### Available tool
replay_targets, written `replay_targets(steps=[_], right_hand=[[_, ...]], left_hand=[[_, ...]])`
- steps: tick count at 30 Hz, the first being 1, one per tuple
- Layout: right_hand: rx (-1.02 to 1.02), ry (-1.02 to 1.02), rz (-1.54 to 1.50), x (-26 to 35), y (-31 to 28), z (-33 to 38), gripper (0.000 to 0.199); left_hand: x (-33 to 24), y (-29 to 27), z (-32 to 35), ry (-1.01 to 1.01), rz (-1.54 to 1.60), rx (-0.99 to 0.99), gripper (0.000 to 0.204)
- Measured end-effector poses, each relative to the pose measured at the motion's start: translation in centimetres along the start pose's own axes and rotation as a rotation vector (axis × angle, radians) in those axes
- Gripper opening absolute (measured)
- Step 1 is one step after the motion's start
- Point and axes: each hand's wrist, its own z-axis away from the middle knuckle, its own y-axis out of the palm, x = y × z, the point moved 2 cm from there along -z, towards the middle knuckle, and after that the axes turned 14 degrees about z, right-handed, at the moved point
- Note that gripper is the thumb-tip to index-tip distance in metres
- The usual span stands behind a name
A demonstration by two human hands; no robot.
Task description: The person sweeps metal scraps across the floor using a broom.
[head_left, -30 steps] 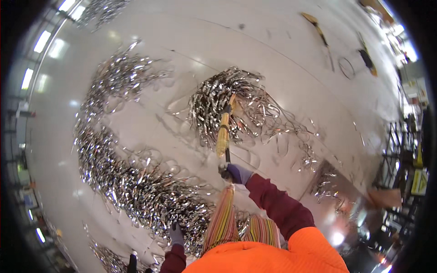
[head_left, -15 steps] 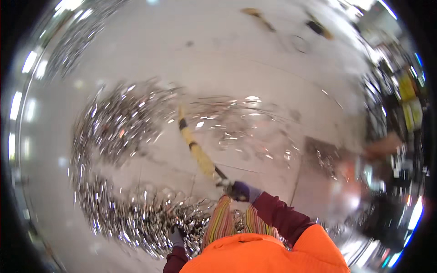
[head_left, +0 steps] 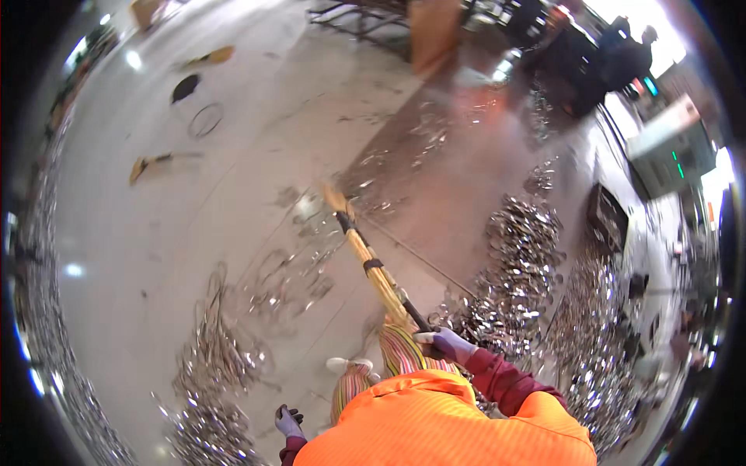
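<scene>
My right hand point(head_left: 448, 344), in a purple-and-grey glove, is closed around the dark handle of a straw broom point(head_left: 374, 264). The broom slants away to the far left, its yellow straw bound with black bands. Its bristle tip is at the floor beside scattered shiny metal pieces point(head_left: 303, 279), too blurred to name. My left hand point(head_left: 289, 419), gloved too, hangs low at the left of my body with fingers loosely curled and apart. Nothing shows in it.
Heaps of shiny metal pieces point(head_left: 517, 268) lie on the right, with another heap point(head_left: 214, 373) at left. Two loose brooms point(head_left: 210, 57) and a wire-like ring point(head_left: 205, 120) lie far left. A pale machine cabinet point(head_left: 672, 147) stands right; dark figures or equipment are at the far right.
My view has swung to the right, so the loose brooms and ring now appear on the left. My right hand still grips the broom. My left hand is now clear of the metal heap.
</scene>
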Motion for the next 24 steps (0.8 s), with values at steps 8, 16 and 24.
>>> replay_targets(steps=[8, 16, 24], right_hand=[[0.171, -0.321, -0.816, 6.1, -11.0, 1.2, 0.014], [-0.030, -0.562, -1.208, 6.9, -19.6, 4.6, 0.012], [-0.153, -0.541, -1.246, 6.7, -30.3, 3.8, 0.014]], left_hand=[[-7.8, 23.9, 4.2, 0.070, -0.300, 0.533, 0.022], [-10.5, 36.1, 5.3, 0.056, -0.734, 0.710, 0.024], [-14.8, 49.6, 6.5, 0.219, -0.773, 0.734, 0.024]])
